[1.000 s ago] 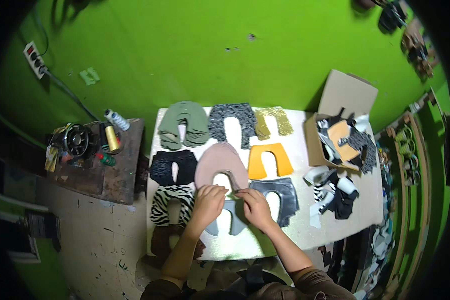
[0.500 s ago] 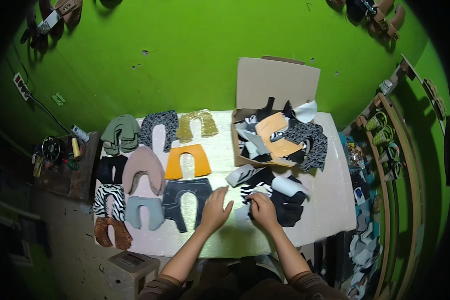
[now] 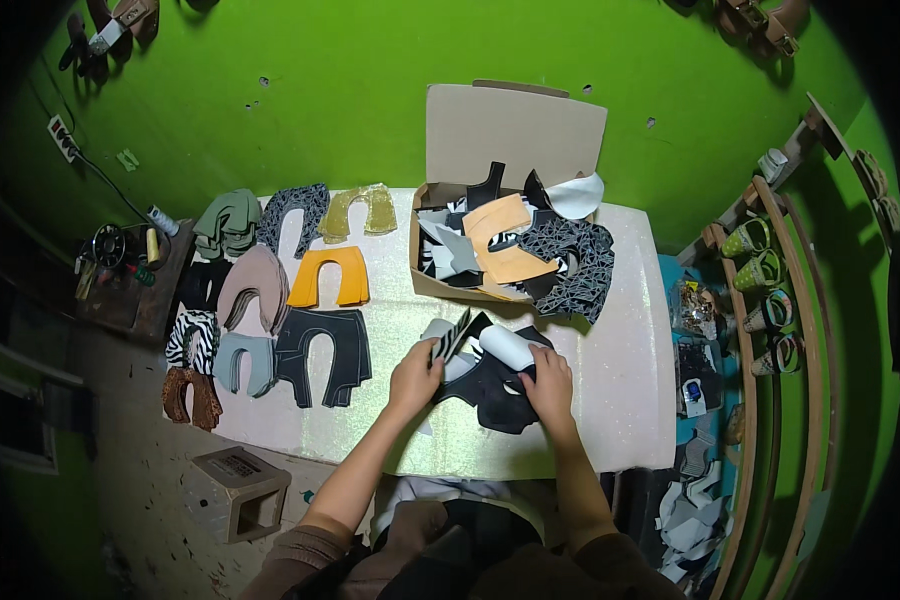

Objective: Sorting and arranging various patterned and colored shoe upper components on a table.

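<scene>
A zebra-striped cut piece point(image 3: 452, 335) stands tilted between the thumb and fingers of my left hand point(image 3: 415, 382). Below it lies a loose heap of black cut pieces point(image 3: 500, 400). A white curled piece point(image 3: 506, 348) rests on top of the heap. The fingers of my right hand point(image 3: 548, 388) are closed at its right end, against the black material. Part of a grey piece point(image 3: 457, 368) shows beside my left fingertips. Behind the heap, an open cardboard box point(image 3: 470, 288) is filled with mixed cut pieces, including an orange one point(image 3: 505, 240).
On the table's left side lie sorted U-shaped stacks: black point(image 3: 322, 345), orange point(image 3: 330, 277), pink point(image 3: 253, 287), light blue point(image 3: 245, 362), zebra point(image 3: 192, 340) and others. A wooden rack point(image 3: 755, 400) with sandals stands at right. A stool point(image 3: 235, 490) is below the table's left front.
My left hand has taken hold of the zebra-striped piece and raised it from the heap. My right hand has shifted to the white curled piece's right end. The view has moved.
</scene>
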